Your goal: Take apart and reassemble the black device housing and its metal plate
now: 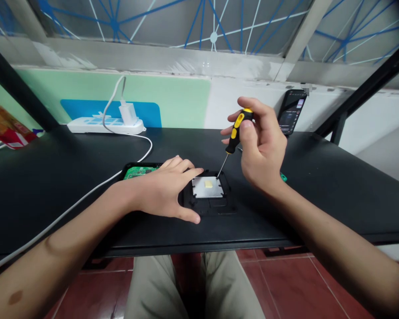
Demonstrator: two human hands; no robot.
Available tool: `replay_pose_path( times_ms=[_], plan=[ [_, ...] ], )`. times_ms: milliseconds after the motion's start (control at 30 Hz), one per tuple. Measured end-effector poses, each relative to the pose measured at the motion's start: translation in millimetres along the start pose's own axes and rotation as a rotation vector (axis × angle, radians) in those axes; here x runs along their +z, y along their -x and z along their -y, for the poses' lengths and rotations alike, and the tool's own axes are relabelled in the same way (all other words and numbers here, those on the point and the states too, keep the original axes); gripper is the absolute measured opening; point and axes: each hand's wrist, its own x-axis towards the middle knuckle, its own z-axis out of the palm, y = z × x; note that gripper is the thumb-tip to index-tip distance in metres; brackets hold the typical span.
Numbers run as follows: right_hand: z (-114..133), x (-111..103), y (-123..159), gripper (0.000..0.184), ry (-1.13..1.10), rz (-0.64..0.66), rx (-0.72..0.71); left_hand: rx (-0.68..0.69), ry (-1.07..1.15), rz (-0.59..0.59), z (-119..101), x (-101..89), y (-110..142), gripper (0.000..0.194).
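Observation:
My right hand (261, 148) is closed round a small screwdriver (236, 130) with a yellow and black handle. Its thin shaft points down to the top right corner of a silver metal plate (208, 187) inside a black plastic casing (231, 204). A small yellow pad sits on the plate. My left hand (168, 191) lies flat with its fingers spread on the left edge of the casing, holding it against the black desk (53, 177). A green circuit board (138, 172) shows just behind my left hand.
A white power strip (96, 125) with a charger plugged in sits at the back left, and its white cable (86, 197) runs across the desk toward me. A phone (291, 110) leans against the wall at the back right. A red packet (5, 126) lies far left.

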Motion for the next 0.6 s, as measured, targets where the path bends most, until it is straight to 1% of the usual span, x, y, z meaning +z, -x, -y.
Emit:
replay_pose_path(
  times_ms=[200,433,600],
  plan=[
    [-3.7,-0.4,-0.9,0.03,0.068,-0.025,-0.045,0.016,-0.005,-0.024,-0.2,0.2,0.4,0.105],
    [-4.1,-1.4,-1.0,0.031,0.096,-0.016,-0.032,0.011,-0.005,-0.02,0.3,1.2,0.6,0.104],
    [-4.5,-2.7,-2.2,0.03,0.127,-0.031,-0.057,0.016,0.006,-0.018,0.7,1.2,0.6,0.105]
  ],
)
